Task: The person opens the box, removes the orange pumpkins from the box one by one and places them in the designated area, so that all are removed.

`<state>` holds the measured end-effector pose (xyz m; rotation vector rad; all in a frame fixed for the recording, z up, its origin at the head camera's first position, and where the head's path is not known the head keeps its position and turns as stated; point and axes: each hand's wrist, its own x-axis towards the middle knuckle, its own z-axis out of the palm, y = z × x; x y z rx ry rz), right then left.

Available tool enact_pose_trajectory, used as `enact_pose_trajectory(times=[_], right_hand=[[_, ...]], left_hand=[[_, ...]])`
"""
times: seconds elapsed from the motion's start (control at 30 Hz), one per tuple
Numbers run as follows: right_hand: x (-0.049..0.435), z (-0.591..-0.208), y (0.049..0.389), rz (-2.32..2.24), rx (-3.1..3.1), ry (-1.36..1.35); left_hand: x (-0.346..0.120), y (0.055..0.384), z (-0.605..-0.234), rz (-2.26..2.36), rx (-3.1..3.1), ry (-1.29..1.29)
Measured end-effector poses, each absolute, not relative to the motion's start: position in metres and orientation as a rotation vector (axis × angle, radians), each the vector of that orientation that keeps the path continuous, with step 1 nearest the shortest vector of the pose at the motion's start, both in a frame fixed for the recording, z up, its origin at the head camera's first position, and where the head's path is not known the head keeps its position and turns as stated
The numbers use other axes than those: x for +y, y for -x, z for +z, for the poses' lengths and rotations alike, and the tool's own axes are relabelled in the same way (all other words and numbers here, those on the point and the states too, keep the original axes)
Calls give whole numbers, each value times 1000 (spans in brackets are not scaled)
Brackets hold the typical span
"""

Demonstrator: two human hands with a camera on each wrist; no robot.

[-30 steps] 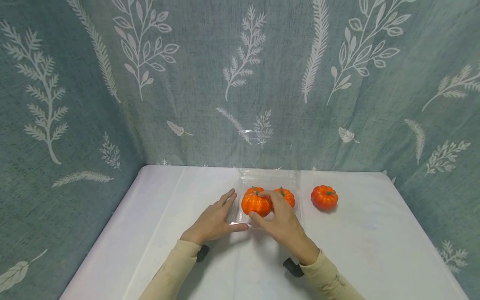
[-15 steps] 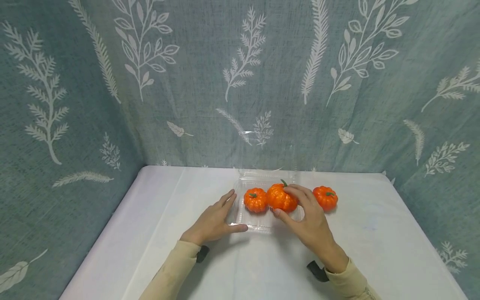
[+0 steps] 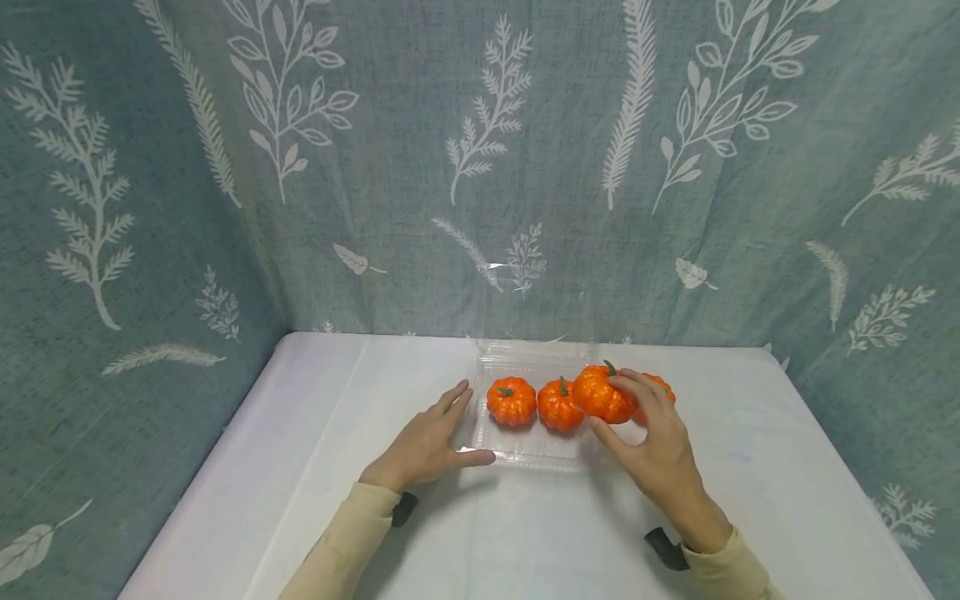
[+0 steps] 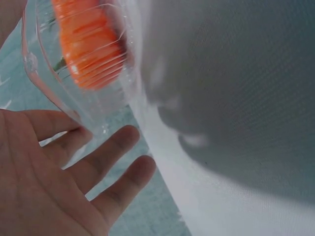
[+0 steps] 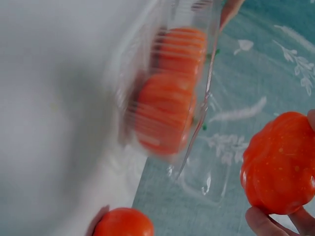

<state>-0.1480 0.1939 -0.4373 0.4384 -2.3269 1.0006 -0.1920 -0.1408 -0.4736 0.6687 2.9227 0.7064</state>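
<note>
Though part-hidden, held pumpkin point(image 3: 600, 394) farther right.

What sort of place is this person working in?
Probably a small curtained-off booth, set up for tabletop work: leaf-patterned fabric hangs behind and on both sides of a white table, on which a clear plastic container holds two orange pumpkins.

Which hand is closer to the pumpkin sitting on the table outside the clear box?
Right. The right hand, holding another pumpkin, partly covers the outside pumpkin in the head view; the left hand is farther off, across the box.
</note>
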Motion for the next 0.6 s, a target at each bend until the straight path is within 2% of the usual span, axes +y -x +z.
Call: enact_pose_trajectory(times=[0.6], right_hand=[[224,-447,148,928,-2309,-386]], left_hand=[[-140,189,-470,714,2928,-674]])
